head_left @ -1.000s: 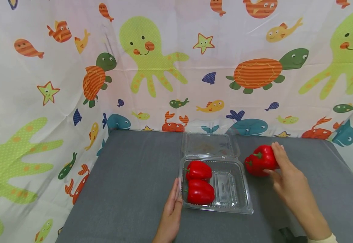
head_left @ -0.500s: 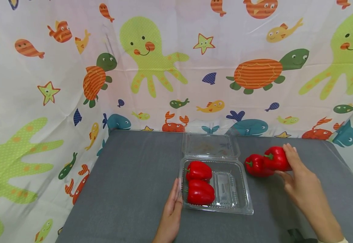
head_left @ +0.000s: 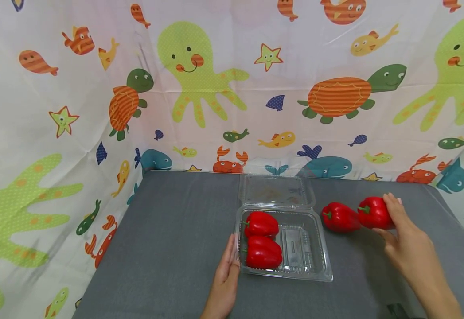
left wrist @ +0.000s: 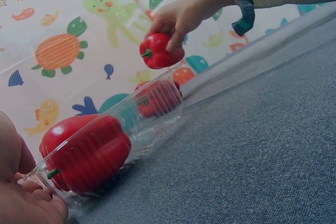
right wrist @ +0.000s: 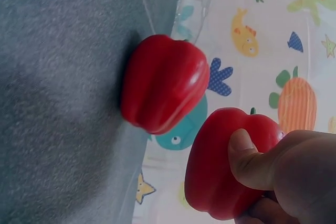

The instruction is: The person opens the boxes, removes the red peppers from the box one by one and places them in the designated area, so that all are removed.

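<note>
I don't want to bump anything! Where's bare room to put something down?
Left of the left hand and clear box: the widest bare patch of grey table. The box's right half is free beside two red peppers. Right of the box is crowded: a loose pepper, then the right hand holding another pepper.

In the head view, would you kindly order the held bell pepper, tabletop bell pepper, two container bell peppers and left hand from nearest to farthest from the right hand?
1. Held bell pepper: in the right hand.
2. Tabletop bell pepper: right of container.
3. Two container bell peppers: inside, left; too close to call.
4. Left hand: at container's left edge.
</note>
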{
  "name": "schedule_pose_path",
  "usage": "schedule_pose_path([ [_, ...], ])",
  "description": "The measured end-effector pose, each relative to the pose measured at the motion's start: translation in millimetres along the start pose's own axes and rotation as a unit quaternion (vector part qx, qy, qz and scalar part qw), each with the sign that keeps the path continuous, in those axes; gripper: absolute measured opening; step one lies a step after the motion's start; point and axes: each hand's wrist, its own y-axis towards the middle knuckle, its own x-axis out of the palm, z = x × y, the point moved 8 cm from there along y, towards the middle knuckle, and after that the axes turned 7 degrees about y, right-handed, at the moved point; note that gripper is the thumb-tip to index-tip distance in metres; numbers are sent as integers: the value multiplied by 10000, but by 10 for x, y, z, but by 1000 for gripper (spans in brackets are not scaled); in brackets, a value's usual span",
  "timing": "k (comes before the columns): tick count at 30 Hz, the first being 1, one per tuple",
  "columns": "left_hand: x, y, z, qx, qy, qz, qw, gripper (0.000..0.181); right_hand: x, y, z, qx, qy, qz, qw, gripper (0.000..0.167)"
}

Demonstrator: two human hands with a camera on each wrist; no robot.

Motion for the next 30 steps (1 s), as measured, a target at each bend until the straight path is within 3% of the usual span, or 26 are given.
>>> schedule_pose_path([
  [16, 2, -3, 7, 51, -11, -3, 10000, 64, 22, -36, 258, 164, -247, -34, 9996, 119],
  [30, -2, 1, -15, 55, 60, -19, 10000, 64, 83, 48, 417, 157, -381, -481, 9980, 118],
])
